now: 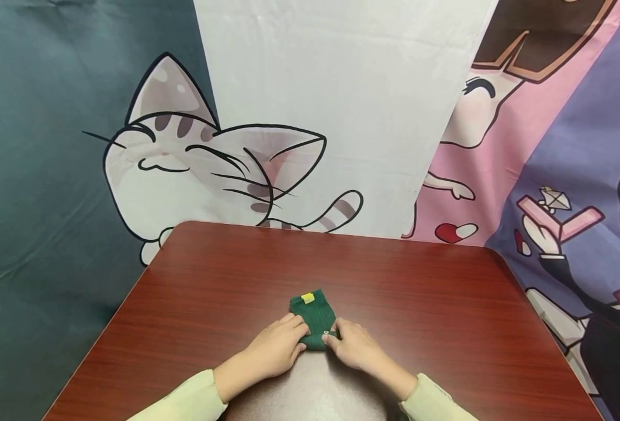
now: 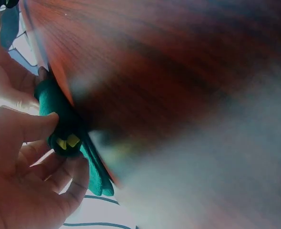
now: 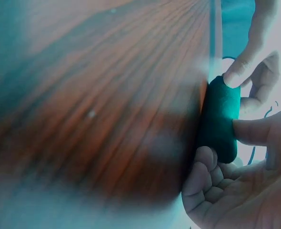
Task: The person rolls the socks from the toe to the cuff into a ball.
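Observation:
A pair of green ribbed socks, partly rolled up, lies on the table between the hands. Its far part is flat, with a small yellow patch near the end; the near part forms a thick roll. My left hand grips the roll's left end, thumb on the near side. At the right end, my right hand holds the roll between thumb and fingers. In the left wrist view, yellow bits show at the roll's end, and two flat layers stick out beyond it. The right wrist view shows the smooth roll lengthwise.
The reddish-brown wooden table has rounded far corners. Behind it hangs a printed cloth backdrop with a cartoon cat and other figures. Light green sleeves cover both forearms.

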`<state>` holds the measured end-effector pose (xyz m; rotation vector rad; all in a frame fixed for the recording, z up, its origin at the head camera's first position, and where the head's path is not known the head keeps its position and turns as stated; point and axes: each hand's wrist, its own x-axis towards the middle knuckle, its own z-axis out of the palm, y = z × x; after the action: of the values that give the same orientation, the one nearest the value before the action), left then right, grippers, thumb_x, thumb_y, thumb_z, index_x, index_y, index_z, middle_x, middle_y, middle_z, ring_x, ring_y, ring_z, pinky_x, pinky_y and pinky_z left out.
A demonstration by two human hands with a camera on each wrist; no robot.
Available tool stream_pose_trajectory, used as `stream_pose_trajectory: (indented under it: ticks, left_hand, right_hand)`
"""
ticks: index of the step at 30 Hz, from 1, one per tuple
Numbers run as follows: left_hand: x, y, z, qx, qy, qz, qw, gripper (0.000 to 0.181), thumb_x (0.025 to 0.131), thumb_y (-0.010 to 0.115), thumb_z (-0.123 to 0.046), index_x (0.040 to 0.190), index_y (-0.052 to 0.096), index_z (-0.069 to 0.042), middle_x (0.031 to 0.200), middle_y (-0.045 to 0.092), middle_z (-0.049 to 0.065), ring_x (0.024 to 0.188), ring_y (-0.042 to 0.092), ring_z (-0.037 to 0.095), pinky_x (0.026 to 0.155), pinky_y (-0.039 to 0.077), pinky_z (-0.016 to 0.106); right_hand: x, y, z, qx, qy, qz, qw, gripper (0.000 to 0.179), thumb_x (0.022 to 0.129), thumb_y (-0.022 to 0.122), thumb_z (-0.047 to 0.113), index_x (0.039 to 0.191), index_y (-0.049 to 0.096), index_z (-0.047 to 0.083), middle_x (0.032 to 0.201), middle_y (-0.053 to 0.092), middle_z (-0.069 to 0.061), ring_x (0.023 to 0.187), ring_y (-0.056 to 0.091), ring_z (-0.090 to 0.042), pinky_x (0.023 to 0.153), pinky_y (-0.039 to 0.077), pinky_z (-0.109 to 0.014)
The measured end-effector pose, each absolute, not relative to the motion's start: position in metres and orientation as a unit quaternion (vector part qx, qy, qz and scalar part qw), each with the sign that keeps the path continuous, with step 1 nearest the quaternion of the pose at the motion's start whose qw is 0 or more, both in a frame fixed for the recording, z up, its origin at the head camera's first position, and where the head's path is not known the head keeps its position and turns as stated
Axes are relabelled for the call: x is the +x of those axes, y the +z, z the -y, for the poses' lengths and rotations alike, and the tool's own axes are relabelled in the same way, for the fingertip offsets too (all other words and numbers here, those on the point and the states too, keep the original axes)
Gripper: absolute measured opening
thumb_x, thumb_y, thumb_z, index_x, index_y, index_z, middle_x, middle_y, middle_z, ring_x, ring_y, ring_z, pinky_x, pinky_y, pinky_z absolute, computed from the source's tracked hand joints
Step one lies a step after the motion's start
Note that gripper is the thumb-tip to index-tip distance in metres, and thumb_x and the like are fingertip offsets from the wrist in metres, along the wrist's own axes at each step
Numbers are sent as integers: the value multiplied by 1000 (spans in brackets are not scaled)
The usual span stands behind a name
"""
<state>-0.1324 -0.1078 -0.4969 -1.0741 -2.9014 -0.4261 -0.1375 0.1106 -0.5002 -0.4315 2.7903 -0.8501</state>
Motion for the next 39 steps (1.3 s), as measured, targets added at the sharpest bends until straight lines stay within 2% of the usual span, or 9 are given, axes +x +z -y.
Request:
stream_pose_trajectory:
  ticks: [2, 4, 11, 16, 20, 26, 32, 36, 39]
  left_hand:
    - [-132, -497, 107, -341, -131, 931, 4, 14, 97, 68, -23, 108, 67, -15, 103, 62, -5, 99, 57, 12, 81, 53, 33]
    - [-132, -497, 107, -338, -129, 932, -1, 13, 97, 68, -24, 108, 67, -15, 103, 62, -5, 98, 58, 12, 79, 54, 33]
    - [-133, -499, 106, -334, -128, 934, 1, 14, 97, 68, -25, 108, 67, -16, 102, 62, -6, 95, 61, 11, 79, 55, 30]
    - [-134, -501, 105, -331, -129, 935, 4, 14, 97, 67, -25, 108, 67, -16, 103, 63, -5, 96, 61, 10, 79, 56, 31]
    - [-135, -500, 106, -325, -138, 935, -9, 15, 98, 66, -25, 110, 68, -16, 104, 63, -5, 98, 62, 11, 78, 56, 31]
    - [-138, -496, 110, -329, -152, 931, -35, 25, 99, 66, -27, 119, 70, -14, 113, 66, -3, 108, 64, 14, 87, 56, 34]
    - [-141, -493, 113, -333, -155, 929, -55, 40, 98, 67, -29, 133, 59, -11, 127, 64, 4, 118, 63, 20, 91, 56, 40]
    - [-141, -492, 110, -336, -153, 929, -37, 35, 97, 70, -27, 126, 57, -12, 118, 65, 2, 110, 65, 19, 83, 57, 38]
    - [-140, -493, 107, -335, -145, 931, -20, 29, 95, 72, -27, 116, 57, -14, 108, 62, -2, 101, 64, 15, 77, 57, 34]
  right_hand:
    - [-135, -501, -112, -143, -288, -942, 92, 25, 94, 70, 36, 89, 56, 15, 73, 54, 4, 65, 48, -12, 57, 38, -31]
    - [-133, -501, -114, -151, -291, -941, 79, 25, 94, 71, 36, 92, 56, 16, 76, 53, 6, 67, 48, -10, 58, 38, -29]
    - [-127, -501, -120, -183, -324, -928, 12, 28, 84, 82, 18, 99, 58, 20, 90, 49, 6, 74, 48, -5, 64, 40, -26]
    - [-125, -505, -121, -218, -325, -920, 11, 40, 78, 86, 12, 105, 60, 25, 93, 50, 6, 75, 49, -6, 65, 41, -24]
    - [-125, -506, -121, -227, -314, -922, 5, 43, 76, 87, 13, 107, 60, 26, 96, 56, 7, 82, 55, -9, 69, 47, -30]
    - [-128, -506, -119, -218, -290, -932, -5, 33, 79, 86, 17, 103, 65, 26, 96, 62, 9, 87, 62, -15, 71, 50, -37]
    - [-135, -505, -118, -215, -282, -935, 2, 24, 83, 82, 17, 101, 67, 22, 99, 69, 3, 95, 68, -22, 79, 54, -43]
    - [-138, -501, -118, -208, -280, -937, 17, 20, 86, 80, 18, 103, 70, 20, 104, 72, -1, 100, 68, -26, 84, 54, -47]
    - [-140, -500, -118, -198, -284, -937, 31, 19, 86, 80, 18, 103, 72, 20, 105, 74, -3, 109, 66, -33, 94, 51, -53]
